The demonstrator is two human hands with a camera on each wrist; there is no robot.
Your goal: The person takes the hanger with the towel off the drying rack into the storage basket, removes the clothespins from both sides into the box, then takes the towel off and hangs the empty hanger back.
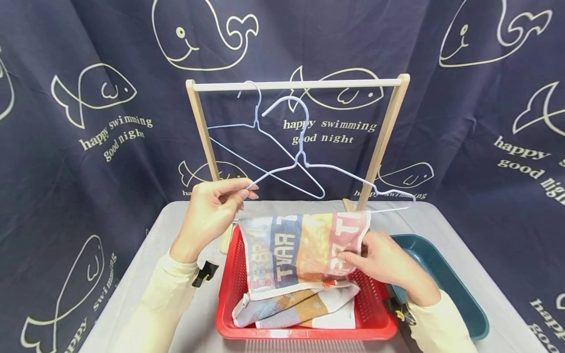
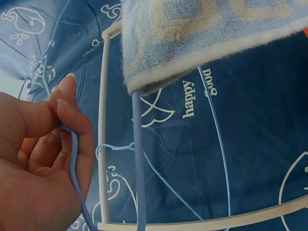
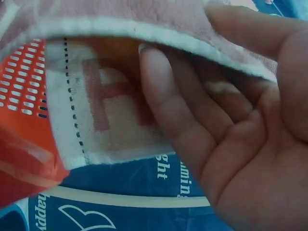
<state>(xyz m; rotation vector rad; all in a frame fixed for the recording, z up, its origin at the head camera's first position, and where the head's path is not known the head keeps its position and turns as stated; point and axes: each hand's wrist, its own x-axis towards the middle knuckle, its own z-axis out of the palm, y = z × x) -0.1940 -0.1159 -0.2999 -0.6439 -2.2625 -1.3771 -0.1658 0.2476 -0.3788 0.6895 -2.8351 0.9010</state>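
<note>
My left hand (image 1: 209, 211) pinches the left shoulder of a pale blue wire hanger (image 1: 301, 159), which is held up in front of the rack. Over the hanger's lower bar hangs a small striped towel (image 1: 282, 252) in blue, yellow and pink with lettering. At its right edge, my right hand (image 1: 388, 260) holds the cloth with the thumb in front. In the right wrist view, the fingers (image 3: 159, 77) reach behind the front layer, between the towel's folded halves. A second blue hanger (image 1: 257, 122) hangs by its hook from the rack's bar, toward the left.
A wooden rack (image 1: 384, 142) with a white bar (image 1: 335, 85) stands on the grey-covered table (image 1: 176, 230). Below the hands sits a red basket (image 1: 309, 334) with folded cloths (image 1: 300, 306) in it. A teal tray (image 1: 468, 294) lies to the right, partly behind the right arm.
</note>
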